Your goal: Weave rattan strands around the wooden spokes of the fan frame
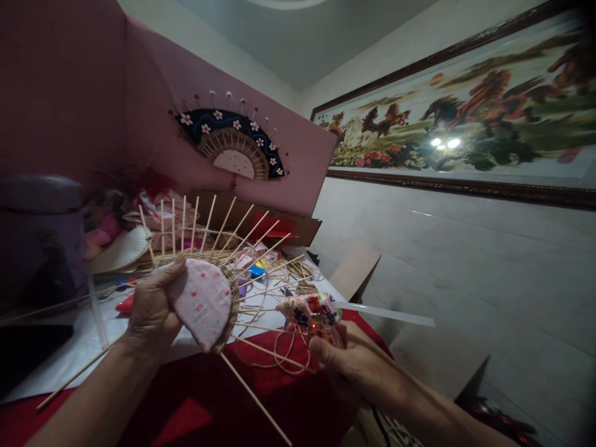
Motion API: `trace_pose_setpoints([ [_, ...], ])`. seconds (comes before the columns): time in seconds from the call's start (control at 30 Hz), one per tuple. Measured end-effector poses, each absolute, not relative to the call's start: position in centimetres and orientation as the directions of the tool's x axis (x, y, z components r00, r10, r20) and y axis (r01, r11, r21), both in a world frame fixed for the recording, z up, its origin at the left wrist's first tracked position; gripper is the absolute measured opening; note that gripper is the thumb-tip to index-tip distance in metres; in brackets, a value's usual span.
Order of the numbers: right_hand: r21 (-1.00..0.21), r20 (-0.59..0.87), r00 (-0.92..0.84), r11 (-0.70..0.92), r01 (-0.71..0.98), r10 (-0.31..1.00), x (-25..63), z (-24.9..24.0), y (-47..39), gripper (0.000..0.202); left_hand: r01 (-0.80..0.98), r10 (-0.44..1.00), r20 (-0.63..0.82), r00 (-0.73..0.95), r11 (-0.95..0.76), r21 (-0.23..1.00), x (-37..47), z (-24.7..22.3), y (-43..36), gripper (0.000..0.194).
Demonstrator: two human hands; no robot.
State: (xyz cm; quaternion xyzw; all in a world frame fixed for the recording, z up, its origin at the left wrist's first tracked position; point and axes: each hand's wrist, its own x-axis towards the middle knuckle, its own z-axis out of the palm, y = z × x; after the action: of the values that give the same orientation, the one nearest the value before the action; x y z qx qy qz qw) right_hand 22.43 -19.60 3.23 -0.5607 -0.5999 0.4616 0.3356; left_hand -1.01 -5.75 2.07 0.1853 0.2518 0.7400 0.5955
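My left hand [156, 307] grips a half-round fan [205, 301] by its pale, flower-printed cloth centre, thumb on top. Thin wooden sticks fan out from its curved edge, where twine is woven between them. In my right hand [339, 354] is a glue gun [311, 310] with a colourful pattern and a small lit red light. A long clear glue stick [386, 313] sticks out of its back. The nozzle points left at the sticks; whether it touches one I cannot tell. Loose twine [291, 360] loops below the gun.
A finished dark-blue fan [233, 127] with white flowers hangs on the pink board [298, 149]. White paper covers the table [56, 369], with a red cloth [200, 397] in front. A paper plate [121, 251], a purple container [40, 236] and craft scraps stand behind. A wall lies right.
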Motion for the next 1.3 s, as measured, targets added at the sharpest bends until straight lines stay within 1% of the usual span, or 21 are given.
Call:
trace_pose_setpoints([
  [0.23,-0.940,-0.104,-0.160,-0.045,0.337,0.982,22.8,2.6,-19.5,0.045,-0.798,0.975,-0.034,-0.219,-0.159,0.581,-1.1,2.2,-5.9,0.012],
  [0.37,-0.939,-0.092,-0.155,-0.034,0.343,0.984,22.8,2.5,-19.4,0.045,-0.790,0.972,-0.051,-0.227,-0.154,0.593,-1.1,2.2,-5.9,0.012],
  [0.57,-0.933,-0.112,-0.162,-0.048,0.356,0.980,22.4,3.2,-19.6,0.046,-0.791,0.976,-0.011,-0.216,-0.168,0.588,-1.1,1.9,-5.7,0.012],
  [0.7,-0.933,-0.109,-0.164,-0.044,0.356,0.980,22.1,3.5,-19.7,0.046,-0.794,0.975,-0.036,-0.217,-0.155,0.588,-1.1,2.1,-5.8,0.012],
  [0.87,-0.934,-0.112,-0.162,-0.048,0.353,0.980,22.2,3.2,-19.6,0.045,-0.796,0.977,-0.033,-0.210,-0.151,0.586,-1.0,2.3,-6.1,0.013],
  [0.97,-0.929,-0.101,-0.137,-0.044,0.367,0.985,22.5,2.8,-19.5,0.047,-0.801,0.976,-0.047,-0.215,-0.149,0.580,-1.1,2.3,-6.1,0.013],
  [1.03,-0.934,-0.087,-0.112,-0.042,0.356,0.990,22.6,2.6,-19.5,0.049,-0.801,0.975,-0.048,-0.215,-0.148,0.580,-1.1,2.3,-6.0,0.012],
  [1.17,-0.941,-0.114,-0.146,-0.060,0.332,0.983,22.5,2.7,-19.8,0.050,-0.797,0.975,-0.045,-0.218,-0.151,0.584,-1.1,2.2,-5.8,0.012],
  [1.3,-0.952,-0.129,-0.148,-0.081,0.295,0.980,22.2,3.0,-19.8,0.047,-0.798,0.973,-0.047,-0.228,-0.158,0.582,-1.1,2.0,-5.7,0.013],
])
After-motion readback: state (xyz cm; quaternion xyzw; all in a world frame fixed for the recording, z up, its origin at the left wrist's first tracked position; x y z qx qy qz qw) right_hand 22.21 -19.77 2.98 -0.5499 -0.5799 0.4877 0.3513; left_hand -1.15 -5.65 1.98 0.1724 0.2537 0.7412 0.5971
